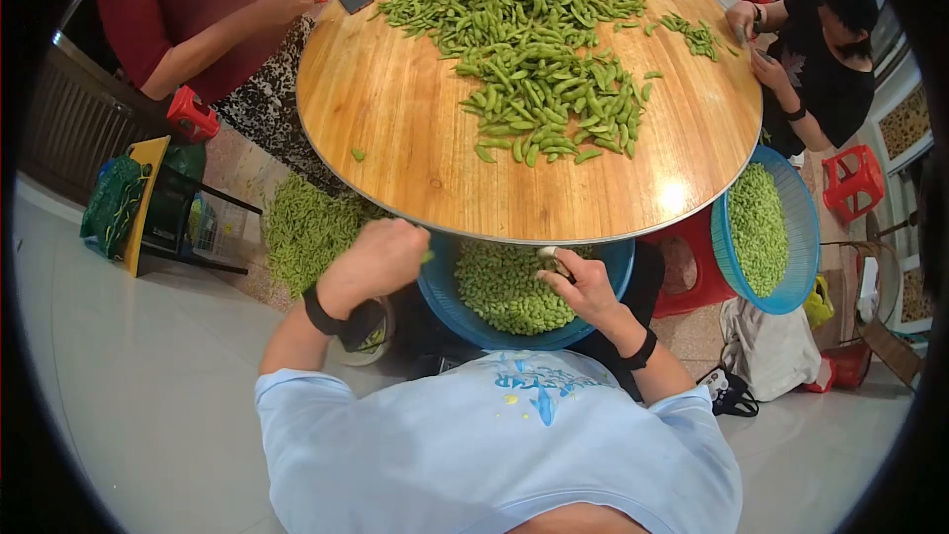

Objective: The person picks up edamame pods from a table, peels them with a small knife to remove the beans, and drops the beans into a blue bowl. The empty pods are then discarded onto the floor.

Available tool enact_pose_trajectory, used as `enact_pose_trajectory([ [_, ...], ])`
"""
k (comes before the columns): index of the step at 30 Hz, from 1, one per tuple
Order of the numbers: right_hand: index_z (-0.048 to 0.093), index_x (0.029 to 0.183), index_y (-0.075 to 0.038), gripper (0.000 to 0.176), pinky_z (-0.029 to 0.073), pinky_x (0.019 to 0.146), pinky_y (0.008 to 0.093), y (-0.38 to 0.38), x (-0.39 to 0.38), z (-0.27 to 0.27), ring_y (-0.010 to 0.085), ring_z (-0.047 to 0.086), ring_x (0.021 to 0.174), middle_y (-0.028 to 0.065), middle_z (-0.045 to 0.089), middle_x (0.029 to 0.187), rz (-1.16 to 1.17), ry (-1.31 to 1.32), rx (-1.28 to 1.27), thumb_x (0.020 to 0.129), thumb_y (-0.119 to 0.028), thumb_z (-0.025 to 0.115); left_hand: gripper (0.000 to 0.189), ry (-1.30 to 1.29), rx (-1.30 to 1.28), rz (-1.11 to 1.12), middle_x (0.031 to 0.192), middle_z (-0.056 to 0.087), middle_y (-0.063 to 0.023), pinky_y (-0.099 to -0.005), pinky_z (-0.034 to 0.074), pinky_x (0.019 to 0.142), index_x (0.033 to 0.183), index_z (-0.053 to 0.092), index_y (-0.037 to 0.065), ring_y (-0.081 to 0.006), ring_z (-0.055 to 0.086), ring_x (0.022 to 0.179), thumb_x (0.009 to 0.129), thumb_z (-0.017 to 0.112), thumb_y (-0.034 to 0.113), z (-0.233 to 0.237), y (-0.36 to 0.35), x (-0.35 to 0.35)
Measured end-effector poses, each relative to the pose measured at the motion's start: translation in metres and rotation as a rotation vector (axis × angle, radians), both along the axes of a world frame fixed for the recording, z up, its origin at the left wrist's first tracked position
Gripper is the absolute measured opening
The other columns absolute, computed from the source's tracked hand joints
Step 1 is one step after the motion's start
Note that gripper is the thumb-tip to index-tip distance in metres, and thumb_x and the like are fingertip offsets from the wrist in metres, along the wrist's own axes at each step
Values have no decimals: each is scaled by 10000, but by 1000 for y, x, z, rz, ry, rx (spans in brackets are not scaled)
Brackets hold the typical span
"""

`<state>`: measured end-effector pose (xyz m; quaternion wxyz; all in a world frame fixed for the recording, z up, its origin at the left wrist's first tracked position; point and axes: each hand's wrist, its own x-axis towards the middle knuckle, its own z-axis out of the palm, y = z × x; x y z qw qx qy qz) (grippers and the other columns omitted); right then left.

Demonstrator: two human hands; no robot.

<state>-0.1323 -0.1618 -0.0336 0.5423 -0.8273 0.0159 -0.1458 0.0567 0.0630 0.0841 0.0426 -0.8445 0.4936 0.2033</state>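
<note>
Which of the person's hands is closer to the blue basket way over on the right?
Right. The right hand appears over the front basket, left of that blue basket. The left hand is farther left, by the front basket's left rim.

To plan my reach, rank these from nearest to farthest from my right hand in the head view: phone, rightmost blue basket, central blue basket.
1. Central blue basket: just below your right hand.
2. Rightmost blue basket: out to the right.
3. Phone: across the table, toward the left.
</note>
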Motion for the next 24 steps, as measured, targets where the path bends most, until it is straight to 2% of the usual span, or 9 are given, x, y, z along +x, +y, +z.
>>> enact_pose_trajectory([
  [2,595,1070,19,218,423,510,249,4,1,0,99,506,514,46,520,588,-44,13,102,857,-25,607,117,-97,-159,26,807,617,-201,-456,478,656,855,622,-2,-376,609,752,831,578,104,-6,-1,13],
  [4,588,1087,20,225,432,525,251,5,4,5,98,503,540,44,528,624,-11,48,82,866,-20,583,112,-51,-670,-33,823,621,-188,-448,482,676,858,620,-6,-379,607,770,831,576,94,-19,-27,32],
  [6,586,1116,3,282,416,536,274,11,8,8,127,506,565,118,529,668,-17,-9,90,839,-38,617,106,-20,-815,-22,824,606,-178,-432,482,706,872,621,-6,-377,593,798,828,574,78,-35,-60,47],
  [9,538,1192,17,309,406,523,244,15,6,11,98,484,565,71,544,711,-3,90,338,902,-92,537,118,-168,-899,-34,860,575,-180,-439,474,733,888,610,-11,-387,563,851,810,591,74,-67,-104,64],
  [13,475,1276,19,344,390,476,207,13,3,23,63,459,553,3,525,745,-10,200,592,973,-135,421,171,-243,-788,-39,898,536,-194,-458,463,751,931,580,-19,-403,532,904,777,598,53,-84,-125,81],
  [18,463,1305,-5,349,389,449,205,12,13,23,70,466,559,26,516,770,-38,83,727,988,-141,411,178,-216,-717,-10,902,520,-217,-470,460,767,932,564,-22,-419,514,924,754,561,-6,-84,-120,84],
  [21,457,1319,-19,357,394,450,206,8,26,29,76,474,576,35,523,792,-68,28,870,991,-156,426,131,-140,-870,-42,847,579,-198,-432,486,752,904,589,-36,-334,583,886,789,560,19,-69,-116,62],
  [23,454,1325,-28,361,393,445,202,9,28,32,70,476,579,31,529,787,-91,19,991,990,-161,438,182,635,-931,184,839,637,-117,-322,504,667,999,612,-22,-173,615,788,840,599,65,-50,-108,33],
  [24,461,1317,-35,353,392,446,202,10,29,37,75,476,585,33,527,793,-70,12,1062,989,-164,442,182,645,-921,179,839,637,-117,-322,504,667,999,612,-22,-173,615,788,840,599,65,-44,-105,20],
])
